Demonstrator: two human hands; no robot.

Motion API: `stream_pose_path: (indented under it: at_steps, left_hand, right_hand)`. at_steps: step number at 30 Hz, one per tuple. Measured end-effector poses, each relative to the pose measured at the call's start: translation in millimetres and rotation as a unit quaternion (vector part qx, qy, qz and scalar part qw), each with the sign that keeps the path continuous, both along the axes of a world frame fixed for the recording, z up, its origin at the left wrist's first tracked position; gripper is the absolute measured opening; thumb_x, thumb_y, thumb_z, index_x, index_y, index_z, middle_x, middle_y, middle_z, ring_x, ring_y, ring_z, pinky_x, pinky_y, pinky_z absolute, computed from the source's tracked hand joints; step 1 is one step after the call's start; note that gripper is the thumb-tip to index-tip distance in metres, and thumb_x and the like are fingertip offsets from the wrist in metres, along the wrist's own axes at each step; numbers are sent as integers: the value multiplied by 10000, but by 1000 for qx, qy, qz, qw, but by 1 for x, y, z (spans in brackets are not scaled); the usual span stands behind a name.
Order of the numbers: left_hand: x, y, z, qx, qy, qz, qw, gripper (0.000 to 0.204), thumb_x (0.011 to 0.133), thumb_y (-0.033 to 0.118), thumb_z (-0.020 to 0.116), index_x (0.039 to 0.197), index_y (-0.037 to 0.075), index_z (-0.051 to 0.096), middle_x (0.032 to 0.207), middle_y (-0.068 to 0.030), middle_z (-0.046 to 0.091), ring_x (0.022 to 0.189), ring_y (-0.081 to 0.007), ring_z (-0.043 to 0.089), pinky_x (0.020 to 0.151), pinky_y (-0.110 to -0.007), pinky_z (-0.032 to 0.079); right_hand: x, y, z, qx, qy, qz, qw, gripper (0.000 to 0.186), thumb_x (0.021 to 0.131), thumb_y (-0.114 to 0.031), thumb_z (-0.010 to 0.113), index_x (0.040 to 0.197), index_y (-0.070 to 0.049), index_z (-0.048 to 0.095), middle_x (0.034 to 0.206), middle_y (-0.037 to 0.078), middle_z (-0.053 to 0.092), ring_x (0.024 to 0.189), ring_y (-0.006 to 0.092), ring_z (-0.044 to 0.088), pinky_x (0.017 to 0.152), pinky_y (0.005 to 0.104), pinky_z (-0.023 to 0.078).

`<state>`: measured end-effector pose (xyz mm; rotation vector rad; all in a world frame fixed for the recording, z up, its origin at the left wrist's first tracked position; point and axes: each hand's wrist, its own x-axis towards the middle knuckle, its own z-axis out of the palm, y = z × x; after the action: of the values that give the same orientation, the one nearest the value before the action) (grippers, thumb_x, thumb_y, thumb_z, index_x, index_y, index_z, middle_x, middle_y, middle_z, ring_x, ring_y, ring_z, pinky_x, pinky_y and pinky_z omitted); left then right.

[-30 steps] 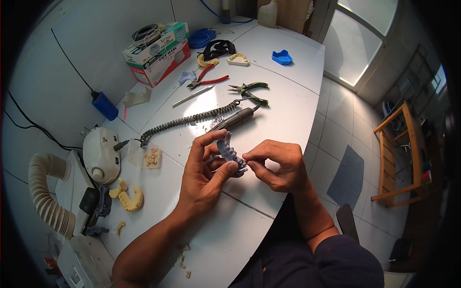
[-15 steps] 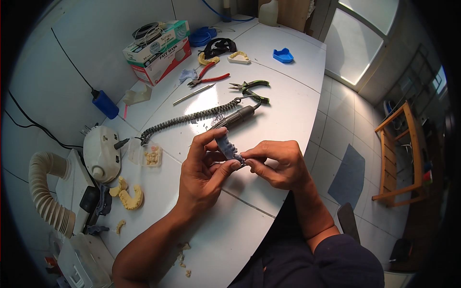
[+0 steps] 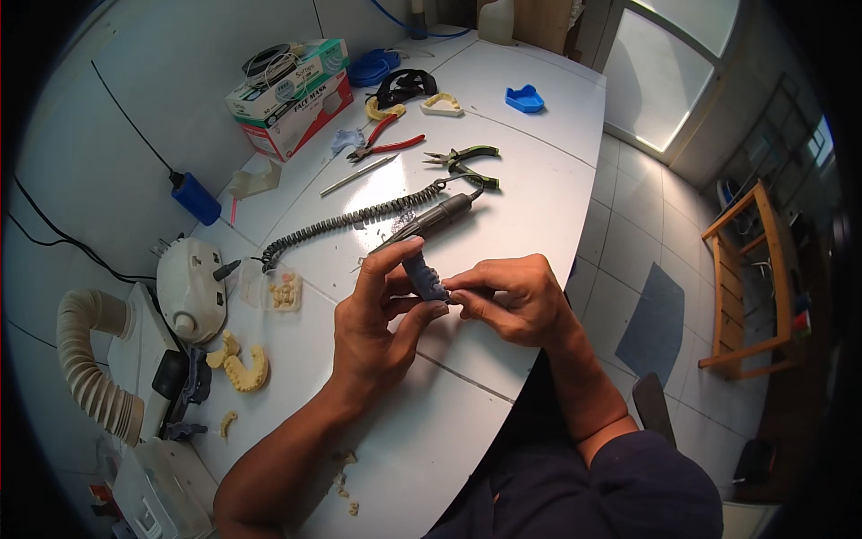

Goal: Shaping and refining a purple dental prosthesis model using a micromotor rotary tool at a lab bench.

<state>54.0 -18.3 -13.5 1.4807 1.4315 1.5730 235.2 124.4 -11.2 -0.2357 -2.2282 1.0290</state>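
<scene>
My left hand [image 3: 373, 328] holds a grey-blue dental model [image 3: 420, 275] upright between thumb and fingers, above the white table. Its row of teeth faces right. My right hand [image 3: 514, 296] is closed in a pinch, its thumb and index fingertips at the lower teeth of the model. Whatever lies between those fingertips is too small to make out. Just beyond my left fingers, a dark rotary handpiece [image 3: 440, 217] lies on the table with its coiled cord [image 3: 355, 218].
Red-handled cutters [image 3: 391, 146], green-black pliers [image 3: 462, 165] and a metal tool [image 3: 359, 175] lie farther back. To the left stand a white motor unit [image 3: 190, 287], a small clear box of teeth [image 3: 285, 290], a yellow dental model [image 3: 247, 370] and a ribbed hose [image 3: 90, 359].
The dental model has turned slightly in my left hand, its teeth facing more to the right. My right fingertips have shifted a little left and up along it.
</scene>
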Motion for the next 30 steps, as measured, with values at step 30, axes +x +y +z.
stream_pose_path:
  at_steps: [30]
  left_hand:
    - [9, 1, -4, 9, 25, 19, 999, 687, 910, -101, 815, 1509, 91, 538, 1118, -163, 777, 1059, -254, 805, 935, -375, 698]
  right_hand:
    - [3, -8, -1, 52, 17, -34, 998, 72, 868, -22, 759, 926, 20, 749, 764, 145, 742, 639, 299, 744, 603, 372, 594]
